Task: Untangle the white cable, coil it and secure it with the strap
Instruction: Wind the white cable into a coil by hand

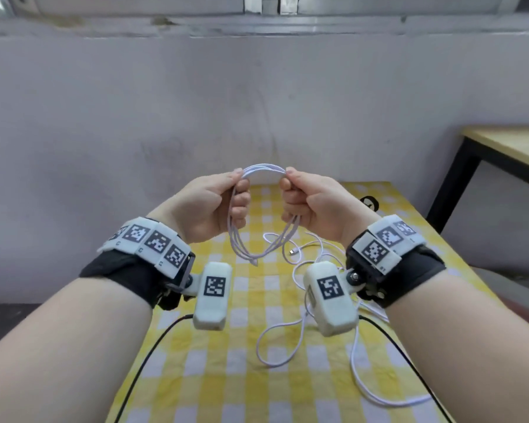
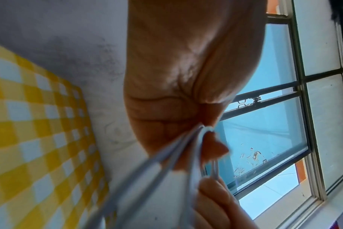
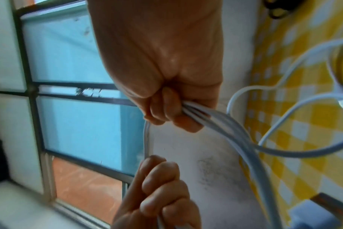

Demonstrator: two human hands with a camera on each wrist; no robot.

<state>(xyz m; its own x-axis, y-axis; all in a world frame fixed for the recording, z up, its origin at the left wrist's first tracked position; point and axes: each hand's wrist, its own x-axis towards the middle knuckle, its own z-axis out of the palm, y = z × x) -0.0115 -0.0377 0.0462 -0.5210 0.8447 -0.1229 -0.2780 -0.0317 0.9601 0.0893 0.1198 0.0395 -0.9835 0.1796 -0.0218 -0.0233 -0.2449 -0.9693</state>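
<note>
Both hands hold a coil of white cable (image 1: pixel 257 239) up above the yellow checked table. My left hand (image 1: pixel 226 196) pinches the coil's left side, strands running past its curled fingers (image 2: pixel 198 139). My right hand (image 1: pixel 300 196) grips the right side, with the strands leaving its fist (image 3: pixel 186 111). The loops hang down between the wrists. The rest of the cable (image 1: pixel 287 340) trails in loose loops over the cloth, its plug (image 1: pixel 293 252) lying under the coil. A small black strap-like thing (image 1: pixel 369 203) lies at the table's far right.
The tablecloth (image 1: pixel 226 377) reaches a grey wall at the back. A wooden table with a black frame (image 1: pixel 507 151) stands at the right. Black wrist-camera leads (image 1: pixel 153 346) run over the cloth. A barred window (image 2: pixel 284 108) is above.
</note>
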